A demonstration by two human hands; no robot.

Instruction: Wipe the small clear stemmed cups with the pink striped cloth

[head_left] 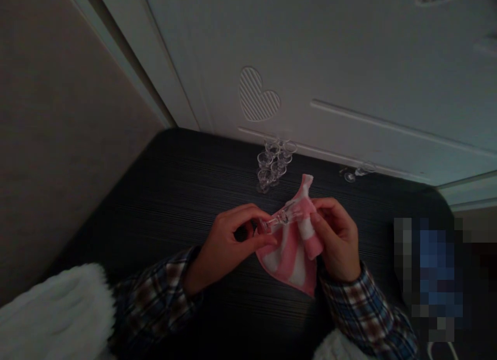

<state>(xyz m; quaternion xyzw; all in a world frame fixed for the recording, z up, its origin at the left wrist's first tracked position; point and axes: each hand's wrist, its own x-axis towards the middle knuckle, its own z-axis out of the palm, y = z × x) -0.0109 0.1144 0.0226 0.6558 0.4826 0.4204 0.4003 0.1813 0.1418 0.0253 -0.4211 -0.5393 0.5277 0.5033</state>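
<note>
Between thumb and fingers, my left hand (236, 233) grips the foot end of a small clear stemmed glass (282, 216), which lies tilted, pointing right. My right hand (339, 238) is closed on a pink and white striped cloth (289, 256). The cloth wraps around the glass's bowl end, hiding part of it, and its lower corner hangs down below both hands. Beyond the hands, several small stemmed glasses (272, 161) stand upright in a close group on the dark table.
The dark wood-grain table (155, 194) meets a white panel (349, 55) with a ribbed heart (258, 96) at the back. Another glass (363, 169) is near the panel at right. A pixelated blue item (438, 272) sits at the right edge. A brown wall (58, 117) bounds the left.
</note>
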